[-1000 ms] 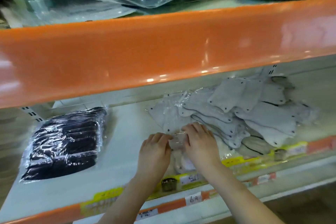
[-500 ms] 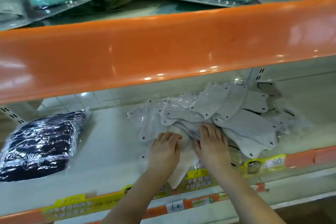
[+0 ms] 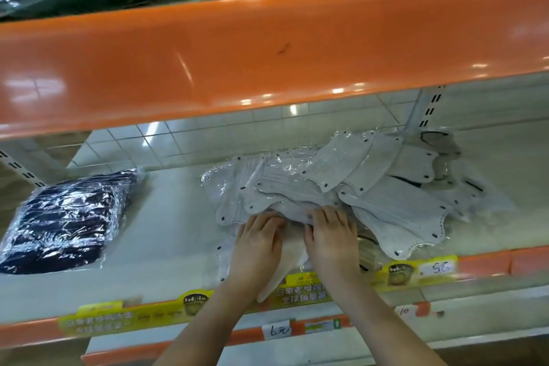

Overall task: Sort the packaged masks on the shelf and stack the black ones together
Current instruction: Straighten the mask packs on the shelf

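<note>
- The black masks lie as one wrapped stack at the shelf's left, well apart from the rest — already grouped, it seems.
- The grey masks sprawl overlapping at centre-right, unsorted.
- The left hand and right hand rest side by side on the pile's near edge, fingers tucked under grey packets — likely lifting them to look beneath; whether they pinch anything is hidden.
- The shelf carries yellow price labels along its front.
</note>
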`<state>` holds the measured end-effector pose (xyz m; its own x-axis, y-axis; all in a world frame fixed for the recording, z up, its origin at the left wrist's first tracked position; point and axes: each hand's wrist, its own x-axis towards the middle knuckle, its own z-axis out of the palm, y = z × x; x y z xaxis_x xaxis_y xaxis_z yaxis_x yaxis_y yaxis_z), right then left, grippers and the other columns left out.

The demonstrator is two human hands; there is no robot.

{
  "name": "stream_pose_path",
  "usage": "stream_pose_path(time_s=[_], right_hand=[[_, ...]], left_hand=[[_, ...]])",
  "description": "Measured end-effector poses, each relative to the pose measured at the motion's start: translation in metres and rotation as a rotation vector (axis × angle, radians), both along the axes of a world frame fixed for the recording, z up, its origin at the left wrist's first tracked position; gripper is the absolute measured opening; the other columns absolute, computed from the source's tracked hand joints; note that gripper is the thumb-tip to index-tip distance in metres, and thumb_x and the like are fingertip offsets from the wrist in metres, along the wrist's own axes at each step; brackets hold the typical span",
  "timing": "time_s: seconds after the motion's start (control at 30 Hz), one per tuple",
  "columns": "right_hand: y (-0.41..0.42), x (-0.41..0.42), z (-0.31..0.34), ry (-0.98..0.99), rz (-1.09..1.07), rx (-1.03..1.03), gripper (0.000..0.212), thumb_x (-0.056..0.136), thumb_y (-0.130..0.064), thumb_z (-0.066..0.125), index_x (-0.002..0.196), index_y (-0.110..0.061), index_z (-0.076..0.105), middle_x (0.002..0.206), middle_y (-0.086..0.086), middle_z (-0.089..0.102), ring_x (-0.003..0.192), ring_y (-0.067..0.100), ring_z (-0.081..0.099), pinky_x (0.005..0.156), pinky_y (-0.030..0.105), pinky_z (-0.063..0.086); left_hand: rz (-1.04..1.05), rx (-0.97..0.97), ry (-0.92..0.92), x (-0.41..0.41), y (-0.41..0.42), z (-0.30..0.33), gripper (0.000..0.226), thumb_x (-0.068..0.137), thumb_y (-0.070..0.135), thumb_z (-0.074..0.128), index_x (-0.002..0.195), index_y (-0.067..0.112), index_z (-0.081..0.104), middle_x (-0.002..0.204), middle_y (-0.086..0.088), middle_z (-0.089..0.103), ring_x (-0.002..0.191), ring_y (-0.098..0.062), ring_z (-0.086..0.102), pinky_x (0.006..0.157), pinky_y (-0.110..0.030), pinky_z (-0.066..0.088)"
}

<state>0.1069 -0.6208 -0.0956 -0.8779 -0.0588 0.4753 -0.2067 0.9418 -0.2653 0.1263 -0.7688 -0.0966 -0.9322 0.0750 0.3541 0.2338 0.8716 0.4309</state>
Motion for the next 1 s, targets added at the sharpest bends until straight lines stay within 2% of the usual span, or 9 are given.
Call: stream_pose_path(time_s=[0.13, 0.27, 0.4, 0.5, 0.67, 0.77, 0.87, 0.93, 1.0], right_hand=[[0.004, 0.002, 0.000, -0.045, 0.061, -0.094, 0.017, 0.071, -0.022, 0.079, 0.072, -0.018, 0.063, 0.072, -0.003, 0.057, 0.069, 0.024, 0.058, 0.060, 0.035, 0.044], [0.009, 0.006, 0.006, -0.103, 0.128, -0.198, 0.028, 0.086, -0.035, 0.045, 0.075, -0.017, 0.064, 0.071, -0.003, 0.060, 0.069, 0.023, 0.059, 0.061, 0.035, 0.047], [0.012, 0.008, 0.014, -0.116, 0.186, -0.311, 0.015, 0.086, -0.023, 0.054, 0.080, -0.013, 0.064, 0.069, 0.001, 0.061, 0.063, 0.023, 0.058, 0.055, 0.034, 0.046], [0.015, 0.009, 0.026, -0.271, 0.204, -0.468, 0.013, 0.092, -0.019, 0.056, 0.093, -0.010, 0.066, 0.073, 0.001, 0.062, 0.066, 0.024, 0.059, 0.059, 0.038, 0.048], [0.026, 0.008, 0.069, -0.496, 0.397, -0.638, 0.009, 0.093, -0.016, 0.058, 0.086, -0.021, 0.057, 0.072, -0.015, 0.054, 0.064, -0.001, 0.052, 0.059, 0.014, 0.040], [0.032, 0.005, 0.085, -0.497, 0.457, -0.640, 0.014, 0.092, -0.013, 0.060, 0.084, -0.024, 0.057, 0.076, -0.016, 0.057, 0.073, -0.012, 0.052, 0.064, 0.005, 0.036], [0.038, 0.002, 0.087, -0.494, 0.453, -0.673, 0.014, 0.091, -0.014, 0.061, 0.085, -0.026, 0.060, 0.081, -0.018, 0.061, 0.078, -0.011, 0.054, 0.068, 0.005, 0.038], [0.041, 0.000, 0.086, -0.493, 0.423, -0.702, 0.013, 0.091, -0.015, 0.062, 0.088, -0.027, 0.063, 0.086, -0.019, 0.063, 0.083, -0.007, 0.057, 0.072, 0.004, 0.040], [0.045, -0.003, 0.085, -0.496, 0.391, -0.725, 0.016, 0.090, -0.014, 0.063, 0.089, -0.030, 0.063, 0.089, -0.019, 0.064, 0.086, -0.007, 0.058, 0.072, 0.003, 0.041]], left_hand=[[0.026, 0.045, 0.033, 0.002, 0.000, 0.003, 0.035, 0.082, 0.017, 0.039, 0.098, 0.012, 0.069, 0.101, 0.000, 0.066, 0.096, -0.018, 0.056, 0.079, -0.033, 0.051], [0.090, 0.131, 0.055, 0.005, -0.001, 0.007, 0.032, 0.083, 0.014, 0.038, 0.100, 0.007, 0.065, 0.102, -0.006, 0.064, 0.097, -0.019, 0.053, 0.080, -0.021, 0.041], [0.177, 0.324, 0.044, 0.006, 0.000, 0.012, 0.021, 0.089, 0.006, 0.048, 0.108, 0.008, 0.056, 0.104, -0.005, 0.058, 0.095, -0.020, 0.054, 0.075, -0.022, 0.043], [0.252, 0.554, -0.006, 0.011, 0.002, 0.025, 0.032, 0.091, 0.013, 0.060, 0.121, 0.016, 0.048, 0.113, 0.009, 0.053, 0.103, -0.004, 0.049, 0.079, -0.002, 0.036], [0.311, 0.715, -0.008, 0.011, -0.002, 0.037, 0.060, 0.087, 0.022, 0.066, 0.138, 0.015, 0.036, 0.135, 0.007, 0.040, 0.121, -0.006, 0.041, 0.097, -0.013, 0.036], [0.353, 0.776, -0.059, 0.004, -0.007, 0.047, 0.045, 0.088, 0.020, 0.064, 0.129, 0.014, 0.046, 0.124, 0.001, 0.051, 0.115, -0.013, 0.049, 0.096, -0.020, 0.039], [0.308, 0.835, -0.153, 0.002, -0.011, 0.062, 0.014, 0.088, 0.009, 0.063, 0.100, 0.014, 0.057, 0.087, 0.003, 0.064, 0.077, -0.001, 0.064, 0.067, -0.008, 0.046], [0.300, 0.807, -0.168, 0.003, -0.015, 0.068, 0.015, 0.088, 0.008, 0.064, 0.080, 0.017, 0.056, 0.068, 0.002, 0.060, 0.060, -0.007, 0.058, 0.057, -0.014, 0.045], [0.310, 0.808, -0.172, 0.005, -0.022, 0.069, 0.018, 0.089, 0.010, 0.063, 0.074, 0.014, 0.054, 0.069, -0.007, 0.055, 0.066, -0.018, 0.052, 0.060, -0.025, 0.042]])
